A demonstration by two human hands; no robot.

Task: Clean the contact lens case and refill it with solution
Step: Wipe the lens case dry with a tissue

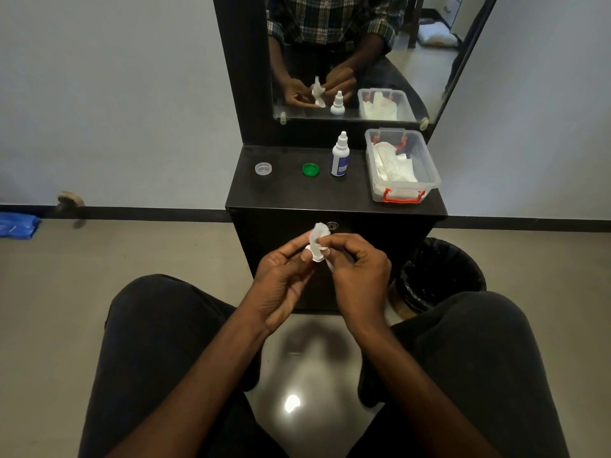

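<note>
While pinched by both hands (319,259), case (318,244) axis upright.

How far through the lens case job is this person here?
Done: green cap and clear cap lie off on the shelf. In hand: left hand and right hand pinch white tissue together. Left: refilling; the solution bottle stands capped.

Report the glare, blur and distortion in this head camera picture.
Head view: a bright glare spot shines on the glossy floor between the knees; wide-angle distortion tilts the mirror frame and bows the baseboard; the left hand, right hand and tissue look slightly soft.
</note>
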